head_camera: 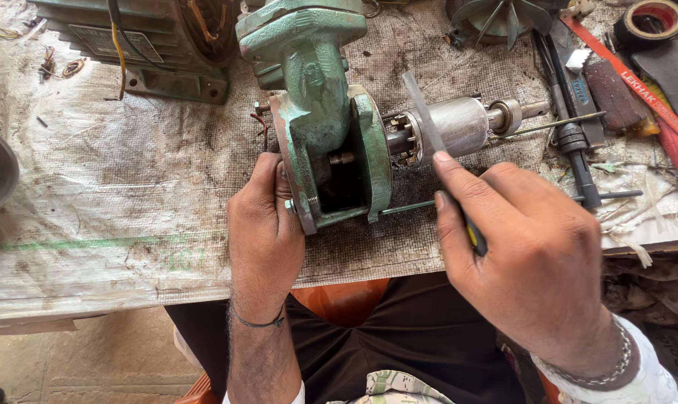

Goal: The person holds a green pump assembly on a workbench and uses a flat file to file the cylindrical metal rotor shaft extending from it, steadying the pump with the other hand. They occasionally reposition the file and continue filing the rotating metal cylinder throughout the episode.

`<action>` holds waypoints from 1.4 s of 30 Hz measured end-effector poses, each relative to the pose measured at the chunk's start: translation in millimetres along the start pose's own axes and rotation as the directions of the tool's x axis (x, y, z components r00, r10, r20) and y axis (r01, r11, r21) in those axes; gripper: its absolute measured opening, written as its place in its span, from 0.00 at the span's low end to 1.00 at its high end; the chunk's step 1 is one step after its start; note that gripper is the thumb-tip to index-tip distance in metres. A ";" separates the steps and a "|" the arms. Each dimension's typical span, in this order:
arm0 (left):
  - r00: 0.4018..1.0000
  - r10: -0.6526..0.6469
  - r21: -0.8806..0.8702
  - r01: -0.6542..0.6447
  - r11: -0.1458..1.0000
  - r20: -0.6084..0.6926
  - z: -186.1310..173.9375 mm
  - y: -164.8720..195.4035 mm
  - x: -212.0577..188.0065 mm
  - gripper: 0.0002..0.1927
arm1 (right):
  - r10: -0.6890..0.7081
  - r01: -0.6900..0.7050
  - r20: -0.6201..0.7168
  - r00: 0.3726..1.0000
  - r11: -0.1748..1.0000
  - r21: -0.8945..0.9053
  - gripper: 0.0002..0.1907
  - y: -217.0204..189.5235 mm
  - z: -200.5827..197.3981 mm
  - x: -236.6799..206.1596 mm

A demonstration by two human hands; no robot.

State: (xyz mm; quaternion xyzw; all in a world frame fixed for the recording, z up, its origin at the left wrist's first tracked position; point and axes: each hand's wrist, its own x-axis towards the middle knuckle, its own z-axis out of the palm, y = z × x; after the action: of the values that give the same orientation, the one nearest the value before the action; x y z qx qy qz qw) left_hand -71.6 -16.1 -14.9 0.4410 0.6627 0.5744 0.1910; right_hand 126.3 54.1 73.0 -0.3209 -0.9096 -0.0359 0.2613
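Grimy woven sheet (pixel 129 187) covers bench, perhaps a workshop's.

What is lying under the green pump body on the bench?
Under the green pump body lies a dirty woven sack cloth covering the bench. The left hand holds the pump's flange. Whatever is beneath the cloth, and directly below the pump, is hidden.

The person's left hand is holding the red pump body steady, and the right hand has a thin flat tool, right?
Not quite: the pump body is green, not red, as the head view shows. The left hand does steady it, and the right hand holds a thin flat tool.
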 end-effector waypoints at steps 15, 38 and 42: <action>0.999 0.042 -0.009 -0.042 0.999 0.003 -0.3 2.6 0.3 0.14 | 0.014 -0.013 0.048 0.999 1.000 -0.023 0.16 5.7 -0.3 -1.7; 0.999 -0.046 0.013 0.046 0.999 -0.008 2.2 -4.1 7.4 0.13 | -0.071 0.090 0.116 0.991 0.982 -0.168 0.18 -2.0 3.7 -13.2; 0.999 -0.038 0.022 0.038 0.999 -0.013 1.5 -4.2 6.6 0.13 | -0.108 0.113 0.058 0.992 0.989 -0.099 0.17 -3.6 2.2 -14.1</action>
State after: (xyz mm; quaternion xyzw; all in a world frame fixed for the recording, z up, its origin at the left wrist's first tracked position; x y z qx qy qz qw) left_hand -75.5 -9.7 -17.5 0.4268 0.6784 0.5661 0.1928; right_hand 132.5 43.7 64.5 -0.2839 -0.9296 -0.0882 0.2180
